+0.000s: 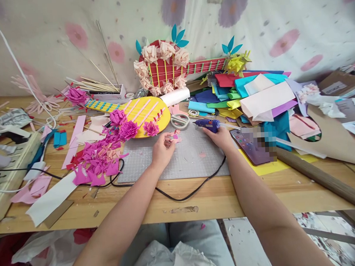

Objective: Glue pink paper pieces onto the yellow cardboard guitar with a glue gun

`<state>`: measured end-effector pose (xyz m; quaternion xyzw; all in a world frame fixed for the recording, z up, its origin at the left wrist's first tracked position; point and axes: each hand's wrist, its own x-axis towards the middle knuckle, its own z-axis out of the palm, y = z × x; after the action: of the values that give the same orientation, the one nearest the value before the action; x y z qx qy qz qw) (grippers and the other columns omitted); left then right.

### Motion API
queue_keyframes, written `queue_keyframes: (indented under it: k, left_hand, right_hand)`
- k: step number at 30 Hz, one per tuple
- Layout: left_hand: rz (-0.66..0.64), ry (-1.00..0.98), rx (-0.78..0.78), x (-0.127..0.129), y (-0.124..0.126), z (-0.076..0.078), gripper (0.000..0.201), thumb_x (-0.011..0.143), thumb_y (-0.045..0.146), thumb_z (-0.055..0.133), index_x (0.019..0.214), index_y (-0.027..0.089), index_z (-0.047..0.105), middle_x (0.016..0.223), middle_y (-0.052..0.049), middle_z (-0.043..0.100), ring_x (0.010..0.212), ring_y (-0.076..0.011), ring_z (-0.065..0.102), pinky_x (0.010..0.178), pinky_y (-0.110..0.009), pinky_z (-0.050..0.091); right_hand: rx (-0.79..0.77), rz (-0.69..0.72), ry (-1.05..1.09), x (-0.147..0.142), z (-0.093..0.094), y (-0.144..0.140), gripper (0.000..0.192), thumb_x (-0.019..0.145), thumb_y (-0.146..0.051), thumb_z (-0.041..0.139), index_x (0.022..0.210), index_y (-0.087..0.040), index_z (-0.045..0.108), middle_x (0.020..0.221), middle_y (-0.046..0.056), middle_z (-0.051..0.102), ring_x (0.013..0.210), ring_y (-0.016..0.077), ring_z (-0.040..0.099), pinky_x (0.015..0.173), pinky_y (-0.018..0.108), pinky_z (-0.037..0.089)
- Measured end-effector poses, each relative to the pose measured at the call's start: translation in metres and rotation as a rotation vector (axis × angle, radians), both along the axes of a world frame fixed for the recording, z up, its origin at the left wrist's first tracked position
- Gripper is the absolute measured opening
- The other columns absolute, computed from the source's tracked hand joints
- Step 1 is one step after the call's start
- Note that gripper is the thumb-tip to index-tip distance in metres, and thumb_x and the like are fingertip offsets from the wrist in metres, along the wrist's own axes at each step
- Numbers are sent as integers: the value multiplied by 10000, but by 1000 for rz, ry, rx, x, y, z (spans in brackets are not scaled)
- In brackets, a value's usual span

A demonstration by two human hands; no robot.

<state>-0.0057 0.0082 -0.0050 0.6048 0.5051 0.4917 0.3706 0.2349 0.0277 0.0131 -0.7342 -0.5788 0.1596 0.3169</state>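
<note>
My left hand (163, 149) pinches a small pink paper flower piece (175, 137) above the grey cutting mat (143, 166). In my right hand (221, 136) is a blue hot glue gun (208, 125), its nozzle pointing left toward the paper piece, with a gap between them. A clear glue stick (231, 126) sticks out of its back. Scissors with white handles (179, 121) lie just beyond the mat. A yellow paper guitar (152, 114) with magenta paper flowers rests behind my left hand.
Magenta paper scraps (98, 161) heap at left, near a power strip (15, 173). A black cord (187, 198) loops across the table's front. A phone (251, 147) and wooden stick (316, 173) lie at right. Behind stand a red paper guitar (170, 72) and coloured paper sheets (267, 98).
</note>
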Motion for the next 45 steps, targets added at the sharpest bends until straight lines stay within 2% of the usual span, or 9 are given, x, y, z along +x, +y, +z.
queue_keyframes:
  k: [4, 7, 10, 14, 20, 34, 38, 43, 45]
  left_hand:
    - [-16, 83, 109, -3, -5, 8, 297, 752, 207, 578, 974, 224, 382, 828, 10, 627, 619, -90, 606, 589, -202, 444]
    - [-39, 229, 162, -7, -7, 18, 277, 755, 193, 566, 915, 227, 343, 834, 8, 632, 620, -92, 610, 569, -199, 422]
    - [-129, 409, 166, -10, -5, 33, 282, 764, 196, 570, 918, 228, 336, 811, 21, 650, 621, -103, 622, 562, -207, 406]
    - [-280, 594, 177, -12, 0, 52, 322, 778, 208, 575, 1003, 216, 345, 834, 6, 673, 695, -137, 656, 588, -232, 427]
    - [-343, 778, 199, -16, 5, 69, 407, 795, 200, 563, 1137, 193, 342, 893, -42, 688, 824, -214, 684, 663, -292, 481]
    - [-306, 964, 171, -20, 5, 84, 396, 841, 243, 530, 1175, 173, 331, 897, -52, 708, 834, -237, 688, 666, -311, 484]
    - [-273, 906, 207, -27, 4, 89, 422, 828, 273, 541, 1192, 173, 353, 922, -44, 705, 814, -214, 683, 676, -303, 484]
    - [33, 740, 302, -52, 17, 98, 266, 831, 161, 425, 1090, 199, 474, 1028, -50, 681, 974, -186, 634, 817, -325, 484]
    - [58, 693, 295, -63, 25, 99, 314, 809, 111, 389, 1098, 184, 489, 1082, -64, 664, 1062, -183, 594, 911, -349, 457]
  right_hand:
    - [-57, -89, -198, 7, 16, -14, 466, 629, -645, 605, 743, -195, 563, 748, 93, 630, 747, 257, 585, 627, 327, 398]
    - [-199, -72, -322, 11, 34, -30, 391, 599, -559, 670, 626, -219, 478, 607, 39, 573, 622, 208, 545, 564, 298, 356]
    - [-207, 187, -228, 1, 52, -42, 336, 658, -484, 645, 625, -221, 439, 574, -6, 547, 541, 151, 494, 529, 275, 349]
    - [-19, 567, 78, -40, 67, -43, 193, 738, -353, 596, 793, -222, 466, 767, 5, 607, 703, 153, 581, 670, 292, 465]
    - [100, 794, 119, -84, 67, -30, 186, 768, -204, 561, 907, -218, 438, 908, 35, 626, 837, 156, 632, 764, 310, 501]
    - [31, 676, -94, -103, 75, -21, 272, 722, -79, 541, 963, -194, 488, 817, 15, 684, 737, 163, 640, 669, 276, 447]
    - [38, 649, 46, -99, 70, -17, 178, 719, -109, 547, 846, -207, 470, 768, 2, 661, 699, 150, 626, 652, 271, 449]
    - [67, 535, 371, -94, 58, -4, 205, 680, -193, 614, 788, -219, 441, 722, -17, 630, 698, 155, 627, 663, 292, 470]
    - [74, 472, 497, -95, 55, 3, 238, 652, -206, 637, 775, -219, 433, 705, -19, 620, 688, 158, 627, 667, 306, 480]
